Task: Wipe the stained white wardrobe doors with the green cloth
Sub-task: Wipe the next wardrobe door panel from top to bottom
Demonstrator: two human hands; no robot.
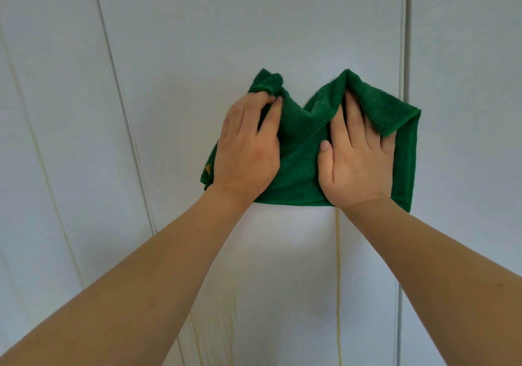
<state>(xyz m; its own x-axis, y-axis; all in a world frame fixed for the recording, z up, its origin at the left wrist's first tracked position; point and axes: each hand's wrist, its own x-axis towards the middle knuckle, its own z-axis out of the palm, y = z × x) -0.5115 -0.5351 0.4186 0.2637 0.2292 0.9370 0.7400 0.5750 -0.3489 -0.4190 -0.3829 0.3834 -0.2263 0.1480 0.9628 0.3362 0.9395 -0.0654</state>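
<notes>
A green terry cloth (302, 151) lies spread against the middle white wardrobe door (254, 40). My left hand (247, 148) lies on the cloth's left part, its fingertips curled into a bunched fold at the top left corner. My right hand (357, 156) presses flat on the cloth's right part; a flap of cloth folds over its fingertips and hides them. A thin yellow drip stain (338, 281) runs down the door from under the cloth. Fainter yellowish streaks (223, 317) show lower on the door.
A vertical gap (404, 55) separates this door from the door on the right (466, 83). Another door panel (56, 111) with a slanting seam lies to the left, with a faint pale streak on it.
</notes>
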